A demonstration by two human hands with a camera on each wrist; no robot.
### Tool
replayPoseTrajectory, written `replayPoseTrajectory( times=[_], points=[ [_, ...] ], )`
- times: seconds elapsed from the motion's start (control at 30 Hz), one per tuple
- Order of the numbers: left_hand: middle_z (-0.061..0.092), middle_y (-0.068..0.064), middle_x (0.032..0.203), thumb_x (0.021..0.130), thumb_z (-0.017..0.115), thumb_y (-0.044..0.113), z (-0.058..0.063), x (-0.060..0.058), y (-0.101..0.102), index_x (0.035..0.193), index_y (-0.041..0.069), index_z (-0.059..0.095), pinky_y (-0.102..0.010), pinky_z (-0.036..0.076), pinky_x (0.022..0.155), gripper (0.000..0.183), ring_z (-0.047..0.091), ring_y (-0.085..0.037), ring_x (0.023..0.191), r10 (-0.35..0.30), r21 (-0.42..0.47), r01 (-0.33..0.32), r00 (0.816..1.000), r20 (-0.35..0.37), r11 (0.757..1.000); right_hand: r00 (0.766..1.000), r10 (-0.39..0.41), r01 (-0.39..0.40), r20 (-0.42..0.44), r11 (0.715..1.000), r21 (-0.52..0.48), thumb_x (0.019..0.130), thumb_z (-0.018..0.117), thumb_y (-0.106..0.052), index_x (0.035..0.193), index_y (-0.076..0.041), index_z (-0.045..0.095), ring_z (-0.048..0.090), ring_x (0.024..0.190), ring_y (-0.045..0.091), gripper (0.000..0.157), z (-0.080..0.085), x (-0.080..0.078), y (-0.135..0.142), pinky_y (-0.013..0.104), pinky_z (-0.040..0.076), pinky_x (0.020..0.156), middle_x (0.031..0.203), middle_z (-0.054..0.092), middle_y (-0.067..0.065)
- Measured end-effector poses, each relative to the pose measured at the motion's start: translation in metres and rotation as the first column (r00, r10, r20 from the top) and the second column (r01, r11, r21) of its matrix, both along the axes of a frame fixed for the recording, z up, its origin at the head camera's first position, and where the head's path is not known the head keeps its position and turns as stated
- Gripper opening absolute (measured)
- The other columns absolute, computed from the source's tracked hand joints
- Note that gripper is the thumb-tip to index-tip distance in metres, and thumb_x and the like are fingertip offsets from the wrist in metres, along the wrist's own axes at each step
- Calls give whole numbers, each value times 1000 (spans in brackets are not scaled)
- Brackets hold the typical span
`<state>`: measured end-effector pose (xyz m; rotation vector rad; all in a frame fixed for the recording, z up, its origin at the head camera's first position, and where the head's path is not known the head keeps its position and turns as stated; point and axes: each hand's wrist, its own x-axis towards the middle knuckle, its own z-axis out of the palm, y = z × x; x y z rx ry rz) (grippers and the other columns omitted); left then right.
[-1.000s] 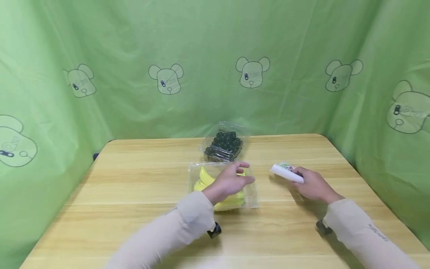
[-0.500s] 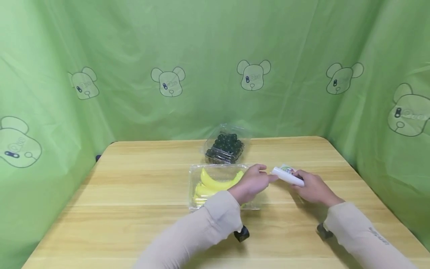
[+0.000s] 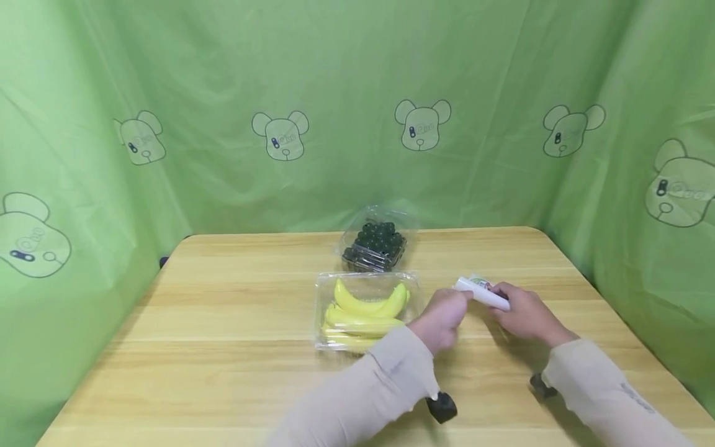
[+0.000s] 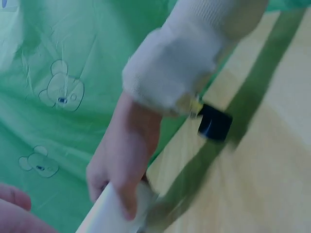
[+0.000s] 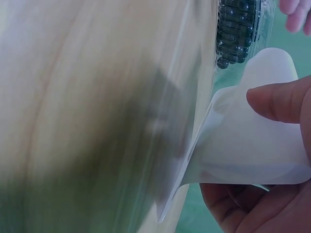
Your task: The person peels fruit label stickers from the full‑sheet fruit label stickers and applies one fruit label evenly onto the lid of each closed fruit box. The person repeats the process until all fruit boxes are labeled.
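Observation:
My right hand (image 3: 525,313) grips a curled white sheet (image 3: 483,293) that bears a colourful print, above the table's right half. In the right wrist view, the thumb lies over the white sheet (image 5: 252,131) with fingers beneath it. My left hand (image 3: 444,316) is close to the sheet's left end; its fingertips (image 5: 296,14) appear apart from the sheet in the right wrist view. Part of the left hand (image 4: 17,213) shows at the lower left of its own wrist view. Left of it lies a clear plastic box (image 3: 321,313) of yellow bananas (image 3: 363,320).
Behind the bananas stands a clear clamshell box (image 3: 404,217) of dark grapes (image 3: 380,239), its lid raised. All of this rests on a wooden table (image 3: 223,310). Green curtains (image 3: 335,74) with bear-head drawings surround the table's back and sides.
My left hand has moved right from over the banana box to the sheet's left end and turned, uncovering the bananas. The right hand has stayed nearly still, holding the sheet.

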<state>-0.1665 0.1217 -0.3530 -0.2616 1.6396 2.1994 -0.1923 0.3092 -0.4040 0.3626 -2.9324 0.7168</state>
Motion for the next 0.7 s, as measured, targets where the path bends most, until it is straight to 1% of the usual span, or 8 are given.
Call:
replayPoseTrajectory(
  times=[0.03, 0.07, 0.17, 0.3, 0.4, 0.5, 0.63, 0.7],
  points=[
    [52, -20, 126, 91, 58, 5, -1, 2, 5, 114, -7, 60, -62, 25, 108, 26, 44, -41, 121, 31, 8, -32, 999, 14, 999, 1000, 1, -1, -6, 1000, 1, 84, 71, -9, 102, 4, 60, 51, 66, 20, 25, 0, 1, 1, 32, 43, 55, 81, 62, 10],
    [48, -24, 133, 91, 57, 5, -3, 5, 9, 114, -8, 59, -67, 12, 110, 27, 33, -46, 131, 58, 26, -59, 998, 23, 998, 1000, 2, -2, -12, 1000, 2, 83, 71, -9, 101, 3, 60, 51, 66, 20, 25, 0, 2, 1, 33, 43, 55, 79, 61, 9],
    [40, -30, 141, 93, 55, 6, -9, 8, 20, 120, -10, 55, -71, 7, 107, 32, 23, -52, 135, 121, 66, -125, 991, 57, 990, 1000, 7, -7, -25, 1000, 4, 83, 72, -8, 101, 3, 60, 51, 66, 20, 24, 0, 4, 2, 34, 44, 56, 80, 61, 9],
    [35, -33, 143, 96, 52, 11, -20, 7, 32, 129, -12, 48, -71, 5, 107, 40, 19, -53, 135, 177, 119, -187, 980, 92, 975, 999, 7, -7, -39, 1000, 10, 82, 73, -8, 101, 2, 61, 52, 67, 21, 25, 0, 5, 3, 35, 45, 57, 80, 62, 9],
    [43, -29, 139, 98, 51, 14, -32, 3, 40, 131, -11, 48, -68, 12, 109, 41, 28, -50, 133, 211, 115, -217, 975, 63, 969, 999, 11, -10, -42, 1000, 9, 81, 73, -8, 101, 2, 60, 53, 67, 21, 26, 1, 6, 4, 36, 45, 56, 80, 62, 10],
    [53, -23, 127, 99, 49, 16, -46, 0, 45, 128, -9, 53, -64, 22, 108, 38, 41, -44, 126, 240, 90, -243, 970, 37, 966, 999, 15, -14, -39, 1000, 14, 81, 73, -8, 102, 2, 61, 54, 68, 23, 26, 2, 7, 4, 37, 46, 57, 82, 63, 12],
    [54, -26, 126, 99, 50, 18, -60, -3, 49, 127, -11, 54, -64, 25, 107, 40, 42, -46, 125, 279, 106, -283, 959, 53, 953, 1000, 8, -8, -27, 1000, 26, 81, 71, -8, 103, 2, 61, 54, 71, 23, 26, 1, 9, 4, 38, 47, 60, 86, 64, 13],
    [60, -22, 112, 100, 51, 22, -63, -6, 50, 120, -10, 56, -53, 43, 97, 38, 56, -39, 107, 282, 136, -291, 956, 81, 947, 1000, 0, 1, -21, 1000, 27, 82, 71, -8, 104, 1, 61, 54, 71, 23, 26, 1, 10, 3, 38, 47, 61, 87, 64, 12]
  ],
)
